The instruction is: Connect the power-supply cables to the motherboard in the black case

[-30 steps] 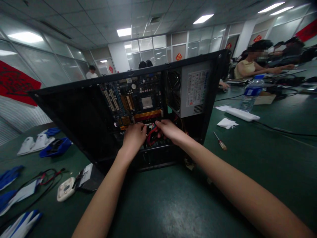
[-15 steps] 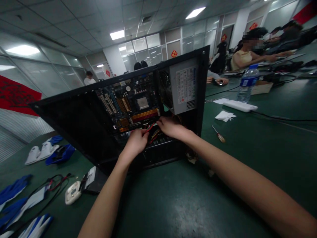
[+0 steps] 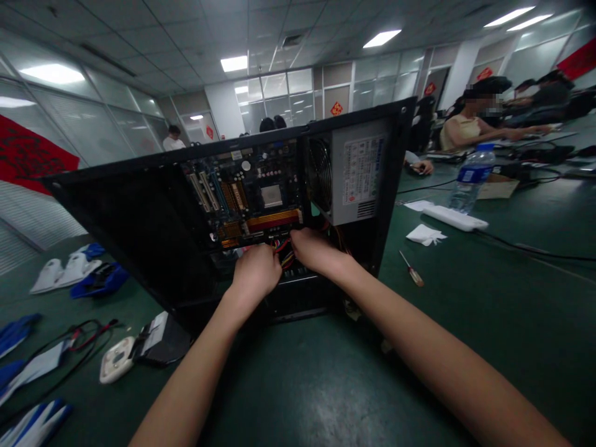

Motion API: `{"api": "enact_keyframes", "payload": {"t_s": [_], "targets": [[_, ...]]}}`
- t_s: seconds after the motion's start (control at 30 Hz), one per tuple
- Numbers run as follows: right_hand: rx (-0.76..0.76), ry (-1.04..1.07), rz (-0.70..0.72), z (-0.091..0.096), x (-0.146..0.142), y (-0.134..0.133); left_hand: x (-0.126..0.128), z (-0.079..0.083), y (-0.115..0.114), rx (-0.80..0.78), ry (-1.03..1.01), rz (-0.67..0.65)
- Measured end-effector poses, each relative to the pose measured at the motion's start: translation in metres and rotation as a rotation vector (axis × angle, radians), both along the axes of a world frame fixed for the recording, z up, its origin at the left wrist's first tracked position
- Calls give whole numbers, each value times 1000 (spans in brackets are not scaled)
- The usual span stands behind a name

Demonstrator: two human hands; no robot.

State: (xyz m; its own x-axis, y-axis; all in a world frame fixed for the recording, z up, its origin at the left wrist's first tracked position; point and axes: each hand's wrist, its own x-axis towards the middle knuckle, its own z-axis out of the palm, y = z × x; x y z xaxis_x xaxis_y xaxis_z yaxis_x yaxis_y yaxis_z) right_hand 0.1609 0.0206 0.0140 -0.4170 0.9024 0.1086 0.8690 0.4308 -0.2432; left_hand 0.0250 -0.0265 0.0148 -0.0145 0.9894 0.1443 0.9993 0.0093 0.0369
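Observation:
An open black computer case (image 3: 139,214) stands tilted on the green table. Inside it are a motherboard (image 3: 254,171) and, at the upper right, a grey power supply (image 3: 356,177) with a fan. My left hand (image 3: 256,270) is closed at the board's lower edge, on thin coloured wires (image 3: 280,246). Close beside it, my right hand (image 3: 310,248) is pinched on the same bundle of red, black and white wires. The fingertips of both hands are partly hidden. More yellow and black cables (image 3: 341,239) hang below the power supply.
To the right lie a screwdriver (image 3: 412,269), a crumpled tissue (image 3: 425,235), a white power strip (image 3: 455,218) and a water bottle (image 3: 474,177). On the left are blue-and-white gloves (image 3: 35,422), a blue cap (image 3: 100,280), cables and a small black box (image 3: 162,340). Other people sit behind.
My right hand has shifted slightly left, nearer my left hand, which has turned with its back more toward me. The camera view has tilted up slightly.

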Motion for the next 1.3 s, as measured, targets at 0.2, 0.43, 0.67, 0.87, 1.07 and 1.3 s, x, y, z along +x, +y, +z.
{"api": "enact_keyframes", "payload": {"t_s": [0.2,0.43,0.67,0.87,1.07,1.3], "targets": [[1,-19,27,0,0,0,0,-1,0,10,59,3],[3,-13,56,-4,0,4,2,2,-3,-14,40,13],[3,-10,-9,-7,-1,13,1,0,0,-37,9,12],[-42,19,-29,-3,-4,17,0,-4,2,-9,-5,11],[8,-13,-59,-7,-7,14,2,-1,0,6,-11,14],[34,-25,-81,-12,-8,16,0,-4,2,-2,-46,-7]]}}
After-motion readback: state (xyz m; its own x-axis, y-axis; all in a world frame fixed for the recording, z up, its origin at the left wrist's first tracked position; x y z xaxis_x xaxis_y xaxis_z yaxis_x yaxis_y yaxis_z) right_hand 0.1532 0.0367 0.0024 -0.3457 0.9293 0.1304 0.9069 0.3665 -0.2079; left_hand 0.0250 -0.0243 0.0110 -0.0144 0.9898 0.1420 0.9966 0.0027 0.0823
